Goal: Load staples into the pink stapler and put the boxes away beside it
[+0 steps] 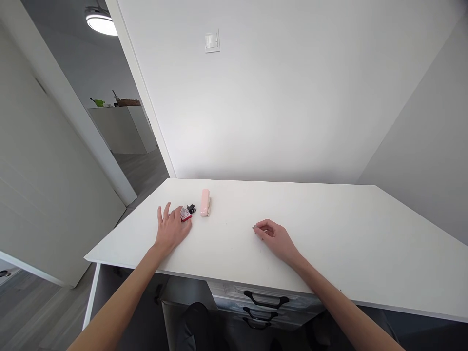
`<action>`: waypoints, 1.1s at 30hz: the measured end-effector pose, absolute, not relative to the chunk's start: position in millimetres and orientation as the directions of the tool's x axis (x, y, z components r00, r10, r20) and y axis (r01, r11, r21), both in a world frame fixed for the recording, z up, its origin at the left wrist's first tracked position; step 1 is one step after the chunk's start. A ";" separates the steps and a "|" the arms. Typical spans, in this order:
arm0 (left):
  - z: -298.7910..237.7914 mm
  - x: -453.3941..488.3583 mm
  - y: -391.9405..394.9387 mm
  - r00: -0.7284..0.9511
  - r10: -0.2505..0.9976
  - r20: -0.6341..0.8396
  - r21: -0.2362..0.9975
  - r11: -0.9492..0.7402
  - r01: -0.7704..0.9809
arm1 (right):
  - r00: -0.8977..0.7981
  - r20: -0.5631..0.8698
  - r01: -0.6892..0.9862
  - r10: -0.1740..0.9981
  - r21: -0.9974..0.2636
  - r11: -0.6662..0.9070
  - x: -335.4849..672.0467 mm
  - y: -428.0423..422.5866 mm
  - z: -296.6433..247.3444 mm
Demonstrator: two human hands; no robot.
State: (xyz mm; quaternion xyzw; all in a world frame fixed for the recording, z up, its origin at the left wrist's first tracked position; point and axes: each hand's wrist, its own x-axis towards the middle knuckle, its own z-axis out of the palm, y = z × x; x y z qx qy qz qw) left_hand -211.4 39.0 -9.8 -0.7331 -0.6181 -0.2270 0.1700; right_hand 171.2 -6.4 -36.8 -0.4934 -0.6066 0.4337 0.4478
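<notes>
Stapler (205, 203) (head view): pink, on wht tabletop (310, 204); ref. for all locs.
L hand (171, 229): left of stapler; fingers spread, thumb + index at box edges; grip on box can't be confirmed.
Red-edged box (185, 214): just left of stapler, partly hidden by L hand.
Blk clip (191, 208): between box and stapler; exact no. of pcs unclear.
R hand (277, 239): right of stapler, nearer wearer; thumb + index pinching small obj.
Small obj (255, 227): right of stapler, at R fingertips; metallic-looking, type unclear.
Drawer handles (266, 300): blk, below tabletop, wearer's side of stapler.
</notes>
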 end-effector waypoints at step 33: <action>-12.5 -60.8 4.5 0.384 0.795 0.469 0.317 -0.558 0.767 | -0.117 0.098 0.113 0.988 -0.987 0.112 171.4 -5.0 -32.4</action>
